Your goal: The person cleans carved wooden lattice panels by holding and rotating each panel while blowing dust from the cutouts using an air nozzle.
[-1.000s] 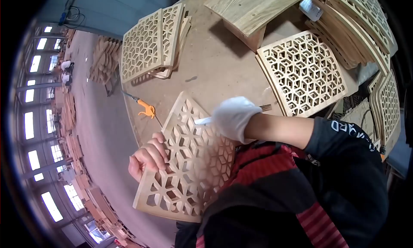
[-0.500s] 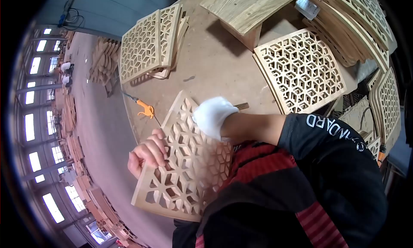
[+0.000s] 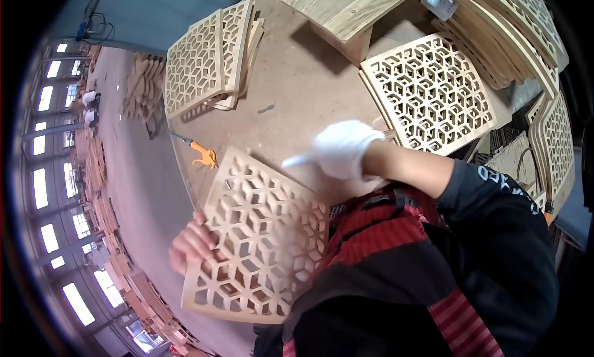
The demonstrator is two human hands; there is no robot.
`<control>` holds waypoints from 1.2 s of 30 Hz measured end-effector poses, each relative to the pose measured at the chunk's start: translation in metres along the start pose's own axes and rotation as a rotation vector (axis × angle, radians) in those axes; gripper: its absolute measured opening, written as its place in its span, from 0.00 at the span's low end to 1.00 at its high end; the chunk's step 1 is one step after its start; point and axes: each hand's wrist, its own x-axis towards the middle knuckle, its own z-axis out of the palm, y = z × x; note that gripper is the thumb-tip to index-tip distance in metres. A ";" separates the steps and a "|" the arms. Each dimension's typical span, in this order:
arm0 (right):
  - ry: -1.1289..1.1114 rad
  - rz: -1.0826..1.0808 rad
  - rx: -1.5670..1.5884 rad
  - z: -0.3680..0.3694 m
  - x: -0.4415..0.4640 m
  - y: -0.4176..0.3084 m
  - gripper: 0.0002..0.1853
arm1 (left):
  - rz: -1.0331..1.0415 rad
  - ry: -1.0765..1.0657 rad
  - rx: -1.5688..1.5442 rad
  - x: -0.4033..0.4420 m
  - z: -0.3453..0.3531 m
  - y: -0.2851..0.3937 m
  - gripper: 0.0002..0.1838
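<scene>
The left hand (image 3: 194,243) clamps its fingers on the edge of a lattice panel (image 3: 252,238) before the person's torso (image 3: 383,258). Nearby, the gloved right hand (image 3: 344,149) wraps its fingers round a slim, blurred tool (image 3: 296,161)

The panel (image 3: 255,238) is pale, holey wood, held at a slant. The stick (image 3: 296,161) is white, blurry, near the panel's upper edge.
</scene>
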 end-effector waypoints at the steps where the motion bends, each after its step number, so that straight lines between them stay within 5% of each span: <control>1: 0.022 0.029 0.026 -0.004 -0.006 0.007 0.24 | 0.085 -0.003 0.139 -0.001 -0.002 0.008 0.23; 9: 0.150 0.084 0.198 -0.035 -0.015 -0.022 0.17 | 0.018 -0.002 -0.030 0.032 0.039 -0.003 0.28; 15: 0.100 0.058 0.012 -0.018 0.006 -0.019 0.15 | -0.014 -0.045 -0.042 0.036 0.046 -0.019 0.27; 18: 0.291 -0.011 0.019 0.003 0.024 -0.019 0.11 | -0.064 -0.099 -0.041 0.040 0.046 -0.025 0.28; 27: 0.207 0.014 -0.060 0.000 0.023 -0.017 0.10 | -0.044 -0.023 -0.059 0.031 0.042 -0.026 0.28; 31: -0.037 -0.032 -0.170 -0.014 0.037 -0.036 0.08 | -0.060 -0.042 -0.053 0.045 0.054 -0.032 0.28; 36: 0.112 0.037 -0.016 -0.001 0.035 -0.020 0.10 | -0.080 -0.017 -0.103 0.041 0.044 -0.032 0.28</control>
